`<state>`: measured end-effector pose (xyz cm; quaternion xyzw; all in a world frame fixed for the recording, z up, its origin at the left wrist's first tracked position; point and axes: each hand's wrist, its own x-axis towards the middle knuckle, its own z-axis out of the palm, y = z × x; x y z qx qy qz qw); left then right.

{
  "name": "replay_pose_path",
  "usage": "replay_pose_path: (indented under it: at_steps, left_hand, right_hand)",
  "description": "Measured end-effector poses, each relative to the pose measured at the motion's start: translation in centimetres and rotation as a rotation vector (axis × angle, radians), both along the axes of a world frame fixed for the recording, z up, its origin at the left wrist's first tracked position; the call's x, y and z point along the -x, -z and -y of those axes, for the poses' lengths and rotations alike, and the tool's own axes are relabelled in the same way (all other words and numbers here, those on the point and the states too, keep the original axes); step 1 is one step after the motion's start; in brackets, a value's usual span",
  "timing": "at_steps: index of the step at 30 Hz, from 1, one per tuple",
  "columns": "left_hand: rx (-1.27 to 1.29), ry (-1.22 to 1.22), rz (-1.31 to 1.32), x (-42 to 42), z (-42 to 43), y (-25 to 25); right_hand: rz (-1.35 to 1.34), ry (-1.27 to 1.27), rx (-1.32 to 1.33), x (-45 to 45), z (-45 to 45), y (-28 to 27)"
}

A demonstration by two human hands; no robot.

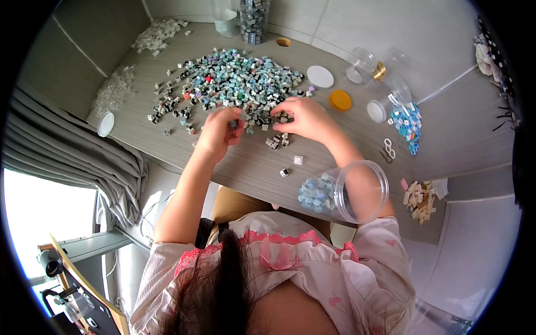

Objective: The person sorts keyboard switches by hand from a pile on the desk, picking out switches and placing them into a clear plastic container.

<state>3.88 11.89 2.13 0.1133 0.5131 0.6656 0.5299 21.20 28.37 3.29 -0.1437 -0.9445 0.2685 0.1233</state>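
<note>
The left hand (219, 135) curls (round a piece or not, I cannot tell); the right hand (303, 117) is spread beside the heap of small blocks (245, 79), mostly towards its 10 o'clock.

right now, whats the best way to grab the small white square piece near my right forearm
Probably pinch the white square piece by two opposite edges, from above and the far side, with the right hand: it is small and straight-sided. A black-and-white piece sits at its near left and the clear jar at its near right, so the far side looks freer.
</note>
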Motion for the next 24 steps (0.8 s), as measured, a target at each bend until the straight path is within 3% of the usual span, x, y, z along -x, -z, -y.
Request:
replay_pose_path:
  at_steps: [4, 10, 13, 14, 17, 20, 21, 23, 24]
  left_hand:
    - [-0.257, 0.135, 0.498, 2.2, 0.6, 1.3]
    - [-0.155, -0.058, 0.249, 1.6, 0.9, 0.5]
    - [-0.017, 0.06, -0.328, 1.0, 1.0, 1.0]
    - [0.028, 0.068, -0.709, 0.5, 1.0, 1.0]
    - [0.045, 0.156, -1.186, -0.6, 1.4, 1.3]
    - [0.023, 0.179, -1.33, -1.4, 1.4, 1.2]
    - [0.025, 0.174, -1.356, -1.6, 1.3, 1.2]
    - [0.052, 0.182, -1.37, -1.7, 1.1, 1.4]
    - [0.063, 0.186, -1.377, -1.7, 1.0, 1.5]
  right_hand:
    - [0.032, 0.006, 0.0, 1.0, -0.1, -0.4]
    - [0.151, 0.074, -0.166, 3.2, 0.2, 0.3]
    - [0.143, 0.072, -0.214, 3.8, -0.1, 0.7]
    - [0.13, 0.071, -0.219, 3.8, -0.2, 0.9]
    - [0.056, 0.101, -0.074, 3.6, -0.3, 0.9]
    - [0.011, 0.182, 0.359, 2.9, -1.0, 0.6]
    - [-0.174, 0.109, 0.461, 2.9, -1.4, 1.1]
    - [-0.225, 0.206, 1.118, 1.7, -2.8, 1.3]
    - [-0.286, 0.153, 1.322, 1.1, -3.4, 1.3]
